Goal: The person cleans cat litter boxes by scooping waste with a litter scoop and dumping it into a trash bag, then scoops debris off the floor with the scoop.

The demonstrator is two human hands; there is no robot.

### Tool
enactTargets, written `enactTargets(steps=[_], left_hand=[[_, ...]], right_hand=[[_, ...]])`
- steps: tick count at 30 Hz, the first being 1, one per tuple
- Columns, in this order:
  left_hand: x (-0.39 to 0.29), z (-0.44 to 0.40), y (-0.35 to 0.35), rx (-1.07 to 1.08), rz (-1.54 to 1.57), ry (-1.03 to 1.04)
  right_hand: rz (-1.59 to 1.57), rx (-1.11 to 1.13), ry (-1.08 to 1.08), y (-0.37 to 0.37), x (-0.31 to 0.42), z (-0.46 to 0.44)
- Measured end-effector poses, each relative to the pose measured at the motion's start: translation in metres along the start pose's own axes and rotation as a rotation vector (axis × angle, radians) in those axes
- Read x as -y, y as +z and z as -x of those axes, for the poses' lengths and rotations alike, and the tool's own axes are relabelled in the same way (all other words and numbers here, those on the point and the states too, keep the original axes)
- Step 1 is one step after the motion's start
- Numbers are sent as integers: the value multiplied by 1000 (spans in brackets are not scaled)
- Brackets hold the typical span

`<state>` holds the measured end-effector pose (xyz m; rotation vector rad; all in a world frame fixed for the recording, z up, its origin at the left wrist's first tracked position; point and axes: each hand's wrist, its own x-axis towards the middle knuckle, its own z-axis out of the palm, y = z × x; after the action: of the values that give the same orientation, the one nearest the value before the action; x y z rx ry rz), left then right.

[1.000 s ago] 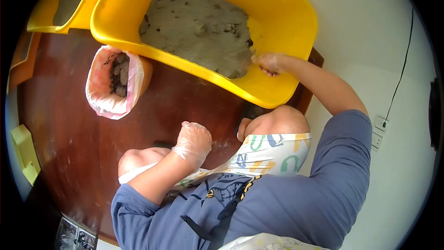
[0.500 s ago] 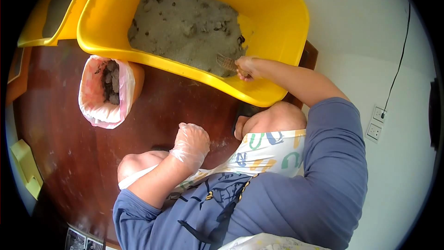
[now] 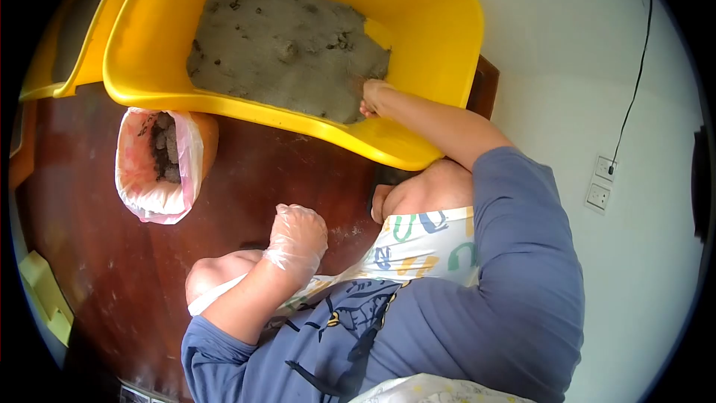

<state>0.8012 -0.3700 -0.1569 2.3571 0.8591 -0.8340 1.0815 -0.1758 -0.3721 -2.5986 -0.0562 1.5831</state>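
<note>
A large yellow litter box (image 3: 436, 30) holds grey litter (image 3: 257, 52) with dark clumps in it. My right hand (image 3: 374, 97) reaches over the near rim, its fingers closed round a litter scoop. Blurred and mostly hidden, the scoop (image 3: 359, 83) sits in the litter just left of the fingers. Covered by a clear plastic glove, my left hand (image 3: 300, 230) is curled into a fist above my knee, away from the box. No object shows in it. A bin (image 3: 206, 138) lined with a pink-and-white bag (image 3: 142, 183) stands left of the box, with grey clumps (image 3: 165, 145) inside.
Another yellow box (image 3: 93, 45) is at the upper left. Dark reddish flooring (image 3: 82, 201) lies below, and a pale yellow object (image 3: 45, 295) is at far left. A white wall (image 3: 544, 45) on the right carries sockets (image 3: 600, 183) and a black cable (image 3: 635, 97).
The view has shifted slightly. My right hand has moved a little left in the box, and the scoop's wire head, plain before, is now blurred against the litter. My left hand stays closed.
</note>
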Motion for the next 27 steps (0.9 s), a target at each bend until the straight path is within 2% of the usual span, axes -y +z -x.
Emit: enactTargets(steps=[3,4,7,9,10,13,20,27], left_hand=[[2,-2,-4,1,12,-1],[1,-2,-5,4,15,-5],[1,-1,-5,14,21,-17],[0,4,-17,63,28,-7],[0,1,-1,7,15,-16],[0,5,-3,-10,-1,-24],[2,6,-5,-11,20,-11],[4,2,-5,-19,-11,19]], right_hand=[[19,-89,-104,2,6,13],[216,-117,-102,-1,21,14],[227,-121,-170,-17,72,-25],[169,-144,-156,-8,82,-21],[139,-156,-143,-2,84,-17],[5,-123,-272,9,47,16],[222,51,-169,-7,-22,61],[159,-76,-56,8,-18,37]])
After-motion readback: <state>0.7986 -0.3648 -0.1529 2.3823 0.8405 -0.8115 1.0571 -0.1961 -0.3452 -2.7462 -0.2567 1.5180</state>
